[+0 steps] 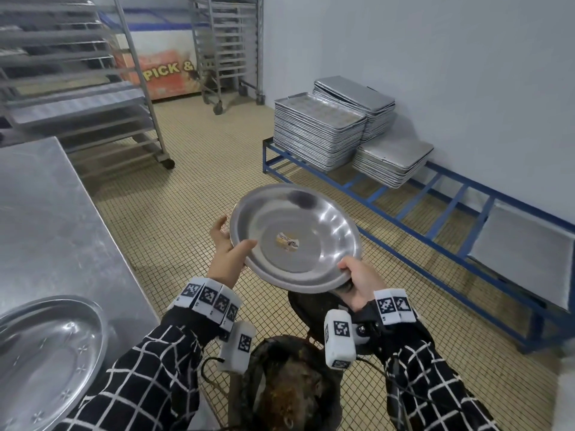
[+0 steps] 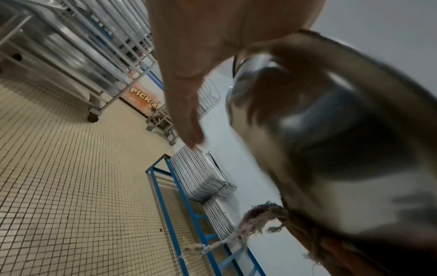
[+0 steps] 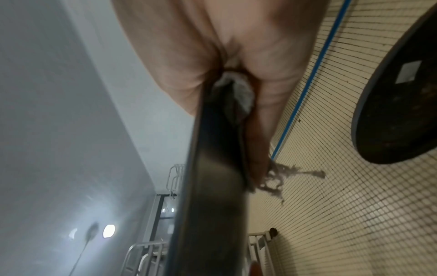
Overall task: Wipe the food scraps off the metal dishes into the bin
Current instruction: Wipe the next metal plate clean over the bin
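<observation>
Mid-frame, the round metal dish (image 1: 295,241) hangs above the bin (image 1: 289,387). The left hand (image 1: 228,253) clasps its rim; the right hand (image 1: 357,283) pinches the near edge, apparently with a rag (image 2: 257,220). A food scrap (image 1: 287,241) remains; next, wipe it binward.

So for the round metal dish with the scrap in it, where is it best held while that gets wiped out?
By its flat rim, from the side nearest the body. The metal dish is shallow and tilted toward the person, so a thumb-over, fingers-under pinch at the near edge, as the right hand has it, probably steadies it and leaves the food scrap reachable. The left hand grips the opposite rim.
</observation>
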